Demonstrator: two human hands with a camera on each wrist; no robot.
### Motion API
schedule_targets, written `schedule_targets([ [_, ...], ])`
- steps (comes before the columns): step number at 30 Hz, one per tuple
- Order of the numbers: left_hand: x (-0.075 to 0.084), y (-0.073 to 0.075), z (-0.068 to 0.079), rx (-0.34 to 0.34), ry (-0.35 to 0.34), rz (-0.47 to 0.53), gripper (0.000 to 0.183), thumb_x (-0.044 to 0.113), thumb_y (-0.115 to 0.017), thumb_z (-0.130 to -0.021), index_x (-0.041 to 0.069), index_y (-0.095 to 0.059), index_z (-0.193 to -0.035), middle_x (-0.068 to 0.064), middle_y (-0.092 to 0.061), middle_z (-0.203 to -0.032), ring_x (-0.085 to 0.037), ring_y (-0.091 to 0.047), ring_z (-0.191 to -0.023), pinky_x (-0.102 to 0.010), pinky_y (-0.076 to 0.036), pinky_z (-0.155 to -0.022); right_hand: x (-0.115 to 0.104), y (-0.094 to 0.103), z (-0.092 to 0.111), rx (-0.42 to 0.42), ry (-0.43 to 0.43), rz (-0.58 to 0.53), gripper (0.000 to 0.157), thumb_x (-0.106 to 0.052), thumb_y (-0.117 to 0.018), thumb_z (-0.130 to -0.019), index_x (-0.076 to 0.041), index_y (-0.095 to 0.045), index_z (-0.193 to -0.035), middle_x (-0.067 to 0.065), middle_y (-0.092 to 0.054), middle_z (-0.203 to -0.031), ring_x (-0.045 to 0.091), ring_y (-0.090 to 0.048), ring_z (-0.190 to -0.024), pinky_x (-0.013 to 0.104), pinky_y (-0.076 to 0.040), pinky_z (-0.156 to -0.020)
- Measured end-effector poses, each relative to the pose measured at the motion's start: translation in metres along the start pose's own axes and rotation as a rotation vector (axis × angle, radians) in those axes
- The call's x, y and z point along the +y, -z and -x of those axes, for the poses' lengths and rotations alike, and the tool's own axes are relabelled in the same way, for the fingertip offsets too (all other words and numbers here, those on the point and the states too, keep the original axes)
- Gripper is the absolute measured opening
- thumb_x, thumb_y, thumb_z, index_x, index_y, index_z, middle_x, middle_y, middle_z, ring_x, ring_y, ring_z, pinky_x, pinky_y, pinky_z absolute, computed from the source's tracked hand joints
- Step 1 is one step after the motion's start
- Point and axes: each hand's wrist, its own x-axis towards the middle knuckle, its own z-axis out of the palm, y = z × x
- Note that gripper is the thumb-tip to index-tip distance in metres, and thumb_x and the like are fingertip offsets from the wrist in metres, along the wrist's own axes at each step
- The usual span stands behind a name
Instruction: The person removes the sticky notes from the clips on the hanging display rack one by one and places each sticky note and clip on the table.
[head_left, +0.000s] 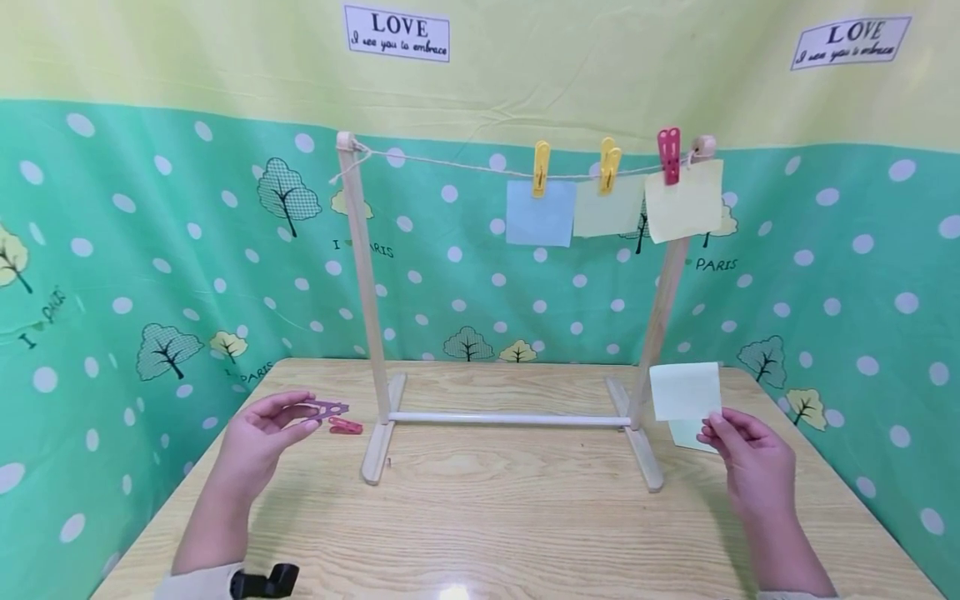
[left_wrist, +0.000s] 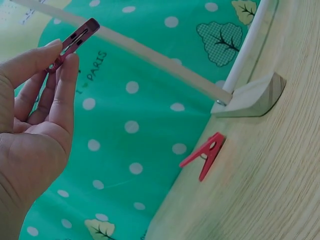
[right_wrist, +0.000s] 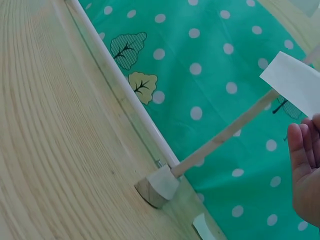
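My left hand [head_left: 258, 437] pinches a purple clothespin [head_left: 330, 409] between thumb and fingers, raised over the table's left side. Below it on the wood lies a red clothespin [left_wrist: 212, 150], its legs spread in the left wrist view. Over at the right, my right hand [head_left: 756, 467] grips a pale sheet of paper [head_left: 684, 392] by its lower edge, thumb in front. Another pale sheet [head_left: 690, 433] lies on the table behind it, partly covered. The held sheet [right_wrist: 295, 82] reaches past the frame's edge in the right wrist view.
A wooden rack [head_left: 367, 275] stands mid-table, a string [head_left: 450, 163] tied between its posts. Toward the string's right end hang a blue sheet [head_left: 540, 215], a pale green sheet [head_left: 606, 210] and a cream sheet [head_left: 686, 204], clipped by yellow and red clothespins. A dotted curtain [head_left: 480, 292] backs the table.
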Motion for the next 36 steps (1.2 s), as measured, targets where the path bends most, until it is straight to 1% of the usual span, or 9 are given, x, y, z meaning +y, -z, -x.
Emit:
schedule_targets([
  [2,0.0,0.003,0.0,0.003,0.007,-0.006,0.037,-0.019,-0.062,-0.085,-0.004,-0.065,-0.119,0.0,-0.069,-0.109,-0.011,-0.067,-0.097,-0.024,-0.055,-0.084,-0.001,0.004,-0.001,0.023,-0.003,0.003,0.012,0.01,-0.067,-0.086,0.004,-0.071,-0.095,0.01,-0.072,-0.081,0.017,-0.07,-0.071,0.028,-0.059,-0.069],
  [6,-0.002,0.007,-0.001,0.008,0.022,-0.031,0.036,-0.016,-0.063,-0.086,-0.005,-0.064,-0.12,0.001,-0.069,-0.109,-0.01,-0.067,-0.096,-0.023,-0.054,-0.084,-0.002,0.013,-0.004,0.063,-0.011,-0.039,0.012,0.012,-0.067,-0.085,0.005,-0.071,-0.094,0.012,-0.071,-0.08,0.019,-0.071,-0.07,0.029,-0.06,-0.068],
  [11,-0.006,0.016,-0.001,0.009,0.044,-0.041,0.035,-0.015,-0.063,-0.086,0.001,-0.068,-0.117,0.002,-0.069,-0.108,-0.01,-0.067,-0.095,-0.023,-0.055,-0.083,-0.003,0.023,-0.01,0.082,-0.017,-0.065,0.013,0.012,-0.067,-0.085,0.005,-0.071,-0.095,0.012,-0.072,-0.08,0.019,-0.071,-0.069,0.029,-0.06,-0.067],
  [14,-0.012,0.024,-0.001,-0.001,0.058,-0.038,0.036,-0.015,-0.063,-0.087,0.001,-0.068,-0.119,0.002,-0.069,-0.11,-0.01,-0.067,-0.096,-0.023,-0.055,-0.084,-0.003,0.028,-0.013,0.092,-0.03,-0.07,0.013,0.011,-0.067,-0.086,0.004,-0.071,-0.096,0.012,-0.072,-0.08,0.019,-0.07,-0.069,0.029,-0.059,-0.067],
  [18,-0.02,0.034,0.0,-0.03,0.069,-0.014,0.038,-0.016,-0.06,-0.088,-0.004,-0.063,-0.124,0.001,-0.07,-0.112,-0.011,-0.067,-0.098,-0.023,-0.054,-0.086,-0.002,0.035,-0.017,0.105,-0.05,-0.055,0.013,0.008,-0.068,-0.086,0.004,-0.071,-0.098,0.012,-0.071,-0.081,0.018,-0.07,-0.07,0.029,-0.059,-0.069],
  [23,-0.028,0.046,0.001,-0.065,0.08,0.025,0.042,-0.021,-0.054,-0.089,-0.002,-0.064,-0.125,0.0,-0.07,-0.114,-0.011,-0.068,-0.099,-0.024,-0.054,-0.086,-0.002,0.044,-0.021,0.119,-0.064,-0.04,0.014,0.005,-0.07,-0.086,0.003,-0.072,-0.099,0.011,-0.072,-0.083,0.017,-0.07,-0.071,0.029,-0.059,-0.069],
  [30,-0.036,0.059,0.002,-0.097,0.151,0.094,0.044,-0.022,-0.052,-0.089,0.0,-0.064,-0.125,-0.003,-0.07,-0.111,-0.014,-0.068,-0.099,-0.025,-0.053,-0.088,0.0,0.056,-0.029,0.181,-0.102,-0.01,0.016,0.002,-0.074,-0.083,0.001,-0.073,-0.099,0.01,-0.072,-0.082,0.017,-0.07,-0.071,0.028,-0.059,-0.07],
  [33,-0.041,0.064,0.002,-0.101,0.173,0.083,0.044,-0.022,-0.053,-0.089,0.001,-0.066,-0.124,-0.004,-0.07,-0.11,-0.014,-0.069,-0.098,-0.025,-0.053,-0.087,0.002,0.061,-0.032,0.215,-0.121,0.01,0.016,0.001,-0.074,-0.083,-0.001,-0.073,-0.099,0.008,-0.071,-0.082,0.016,-0.07,-0.07,0.027,-0.059,-0.069],
  [36,-0.046,0.069,0.003,-0.091,0.202,0.037,0.042,-0.019,-0.055,-0.089,0.002,-0.066,-0.124,-0.003,-0.071,-0.11,-0.013,-0.069,-0.098,-0.024,-0.054,-0.087,0.004,0.066,-0.036,0.252,-0.134,0.024,0.014,0.003,-0.074,-0.083,-0.002,-0.074,-0.096,0.006,-0.071,-0.081,0.016,-0.069,-0.068,0.027,-0.059,-0.067],
])
